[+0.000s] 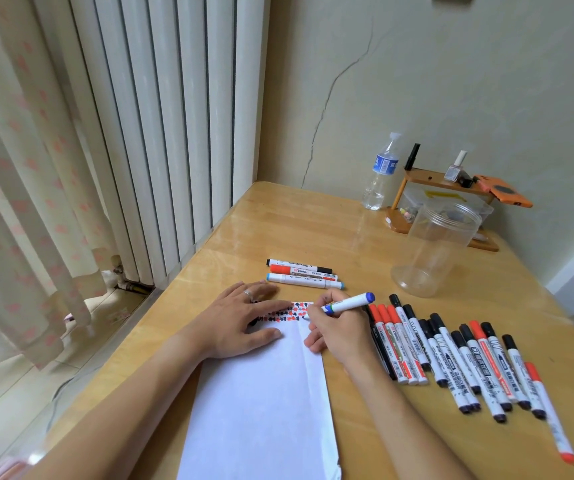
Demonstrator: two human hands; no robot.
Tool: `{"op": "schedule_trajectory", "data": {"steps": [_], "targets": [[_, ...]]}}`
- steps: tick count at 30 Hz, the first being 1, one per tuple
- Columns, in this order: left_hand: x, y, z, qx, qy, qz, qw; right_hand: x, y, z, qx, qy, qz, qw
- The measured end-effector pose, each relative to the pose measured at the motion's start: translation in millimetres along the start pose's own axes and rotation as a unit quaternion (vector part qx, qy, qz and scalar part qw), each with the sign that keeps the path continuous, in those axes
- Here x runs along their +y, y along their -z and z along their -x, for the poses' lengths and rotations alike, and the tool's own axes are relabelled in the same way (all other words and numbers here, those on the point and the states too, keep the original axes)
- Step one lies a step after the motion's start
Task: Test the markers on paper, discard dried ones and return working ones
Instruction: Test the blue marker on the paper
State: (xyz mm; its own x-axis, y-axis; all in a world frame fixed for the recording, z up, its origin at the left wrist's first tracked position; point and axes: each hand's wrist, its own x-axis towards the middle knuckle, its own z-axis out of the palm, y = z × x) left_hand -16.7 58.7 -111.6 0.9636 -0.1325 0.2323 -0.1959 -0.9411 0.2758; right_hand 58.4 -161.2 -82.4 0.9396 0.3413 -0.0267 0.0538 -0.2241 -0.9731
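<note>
Gripping a blue-capped marker [346,304] in curled fingers, the right hand [336,329] sets the pen's tip against the far end of a white sheet of paper [261,393] on a wooden table [313,220]. The left hand [240,317], fingers straight and spread and a ring on one of them, lies flat on the same end of the sheet, pinning it down. Rows of small red and black test marks [287,311] run across the paper between the two hands. Beyond the sheet lie three capped markers [303,273] side by side: one black, one red, one blue. To the right of the paper a long row of black- and red-capped markers [465,362] is spread on the tabletop, just beside the right forearm. Farther back stands a clear plastic jar [434,247], open at the top, near a water bottle [381,173] and a small wooden shelf [441,199] against the wall. A white radiator [161,116] and a patterned curtain [19,168] fill the left side.
</note>
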Motion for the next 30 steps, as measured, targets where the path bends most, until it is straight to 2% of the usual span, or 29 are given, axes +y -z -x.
{"op": "schedule_trajectory", "data": {"steps": [4,10,30], "targets": [[-0.1,-0.6,0.7,0.003,0.0,0.004,1.0,0.1,0.0,0.5,-0.018,0.007,0.018,1.0],[0.2,-0.3,0.3,0.001,0.005,-0.001,1.0,-2.5,-1.1,-0.4,0.008,-0.011,-0.003,1.0],[2.1,1.1,1.5,-0.016,0.014,0.0,1.0,0.3,0.4,-3.4,-0.015,-0.003,0.007,1.0]]}}
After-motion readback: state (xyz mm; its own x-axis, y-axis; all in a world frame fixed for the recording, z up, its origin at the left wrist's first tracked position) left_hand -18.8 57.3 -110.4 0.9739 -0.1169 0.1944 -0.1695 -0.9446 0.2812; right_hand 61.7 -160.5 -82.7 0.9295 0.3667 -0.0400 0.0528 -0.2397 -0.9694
